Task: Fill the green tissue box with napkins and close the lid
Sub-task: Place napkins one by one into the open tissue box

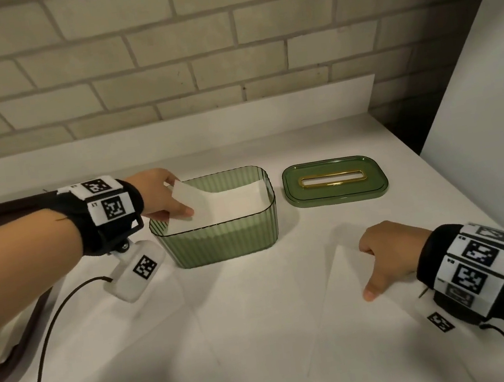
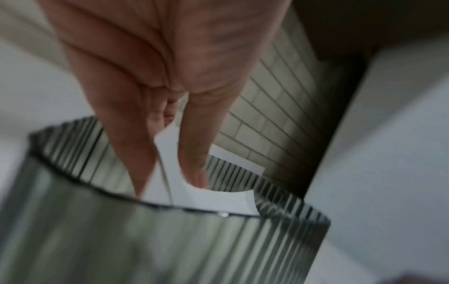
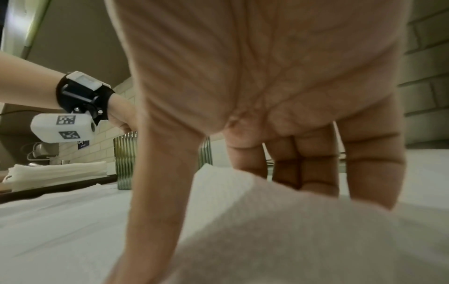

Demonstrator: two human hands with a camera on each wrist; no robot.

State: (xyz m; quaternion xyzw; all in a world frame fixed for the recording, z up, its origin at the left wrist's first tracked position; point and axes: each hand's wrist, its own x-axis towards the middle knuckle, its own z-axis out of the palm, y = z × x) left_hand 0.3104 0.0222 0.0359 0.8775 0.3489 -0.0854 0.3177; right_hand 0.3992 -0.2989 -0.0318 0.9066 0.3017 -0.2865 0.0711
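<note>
The green ribbed tissue box (image 1: pixel 219 240) stands open mid-table with white napkins (image 1: pixel 239 202) inside. My left hand (image 1: pixel 167 199) is at the box's left end and pinches the raised edge of the top napkin (image 1: pixel 194 195) between thumb and fingers. In the left wrist view that napkin (image 2: pixel 172 173) hangs over the box (image 2: pixel 170 240). The green lid (image 1: pixel 295 184) with its gold slot lies flat to the right of the box. My right hand (image 1: pixel 386 256) grips another napkin (image 1: pixel 353 322) on the table at its far corner. Its fingertips are hidden behind the napkin's raised edge (image 3: pixel 243 182).
A dark brown tray (image 1: pixel 18 356) at the left edge holds a stack of napkins (image 3: pixel 58 173). A brick wall runs along the back and a white panel (image 1: pixel 489 92) closes the right side. Wrist-camera cables (image 1: pixel 47 333) trail over the table's front.
</note>
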